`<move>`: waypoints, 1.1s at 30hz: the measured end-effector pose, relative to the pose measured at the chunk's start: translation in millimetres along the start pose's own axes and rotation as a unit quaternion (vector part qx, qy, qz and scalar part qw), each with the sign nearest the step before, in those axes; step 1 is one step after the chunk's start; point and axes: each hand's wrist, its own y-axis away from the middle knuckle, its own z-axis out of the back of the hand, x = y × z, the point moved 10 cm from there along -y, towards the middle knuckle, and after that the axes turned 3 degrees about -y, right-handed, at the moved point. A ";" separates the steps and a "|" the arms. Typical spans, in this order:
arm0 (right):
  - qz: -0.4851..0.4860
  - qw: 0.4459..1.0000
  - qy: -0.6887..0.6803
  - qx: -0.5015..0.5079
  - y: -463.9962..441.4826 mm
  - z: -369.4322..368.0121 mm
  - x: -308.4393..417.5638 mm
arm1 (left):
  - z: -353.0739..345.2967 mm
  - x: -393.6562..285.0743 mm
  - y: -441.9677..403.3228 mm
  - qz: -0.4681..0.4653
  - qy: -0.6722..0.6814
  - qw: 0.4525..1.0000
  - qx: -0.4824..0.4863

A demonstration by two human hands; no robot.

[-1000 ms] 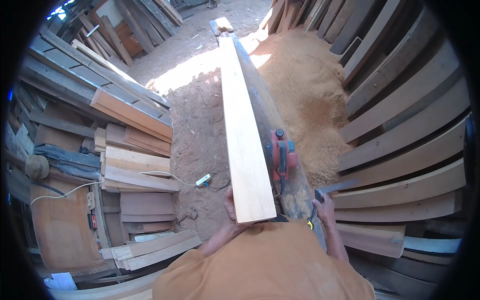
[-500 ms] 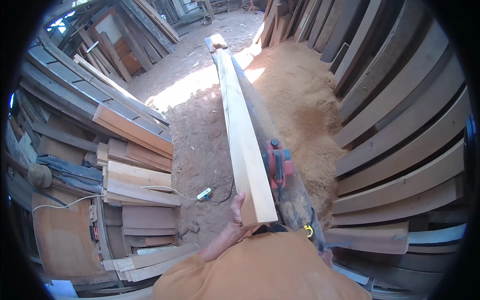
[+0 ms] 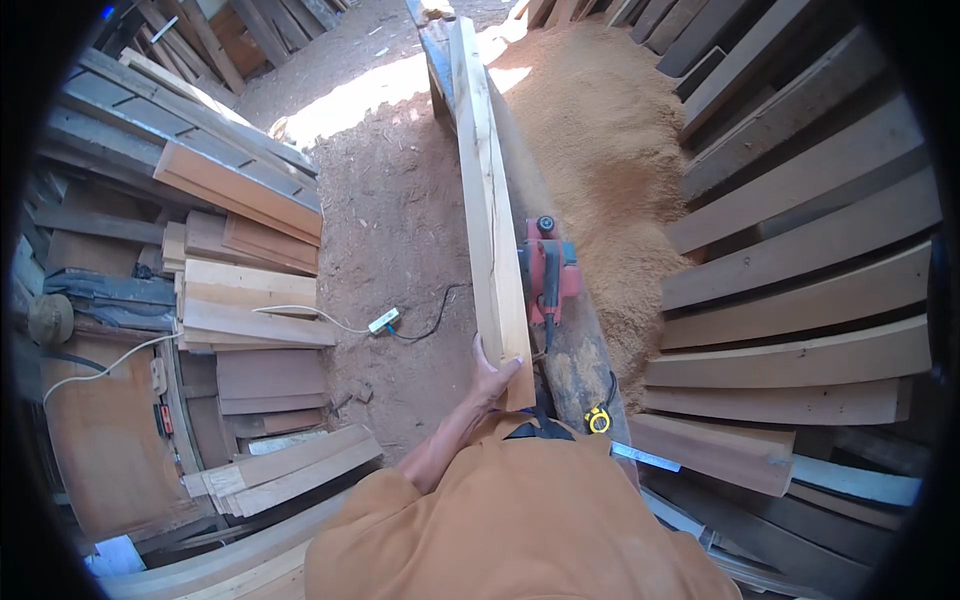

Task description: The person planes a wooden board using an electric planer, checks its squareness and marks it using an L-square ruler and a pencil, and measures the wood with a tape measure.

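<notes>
While the left grip [image 3: 492,380] is clasping its near end, the wooden beam [image 3: 488,200] is stretching along the table [image 3: 580,375], beside a red power tool [image 3: 546,270]; what the right grip is doing, I cannot tell.

Your left hand [image 3: 494,381] holds the long wooden board [image 3: 490,200] near its closer end; the red power tool [image 3: 545,275] rests on the bench [image 3: 585,370], beside the board.

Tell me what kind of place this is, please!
Probably a woodworking shop. Planks line the right side, sawdust is heaped on the ground, and a red power tool, perhaps an electric planer, sits beside the long wooden board that the left hand holds.
</notes>
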 end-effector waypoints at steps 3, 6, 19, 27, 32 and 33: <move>0.023 0.999 0.041 0.010 -6.8 8.6 12.6 | 14.8 8.1 0.0 -0.004 -0.138 0.989 -0.060; 0.085 0.992 0.087 0.020 -26.7 24.8 28.9 | 27.4 19.1 -4.6 0.034 -0.257 0.963 -0.070; 0.092 0.982 -0.167 0.000 -107.3 46.4 97.8 | 124.0 27.0 -7.6 0.142 -0.497 0.843 -0.145; 0.204 0.969 -0.115 -0.075 -64.6 108.0 208.3 | 185.9 4.0 -19.3 0.169 -0.543 0.813 -0.128; 0.209 0.960 -0.165 -0.082 -55.8 141.0 282.5 | 197.3 2.1 -26.7 0.159 -0.534 0.822 -0.115; 0.215 0.959 -0.163 -0.081 -58.4 144.0 298.2 | 199.1 6.9 -29.1 0.161 -0.534 0.823 -0.112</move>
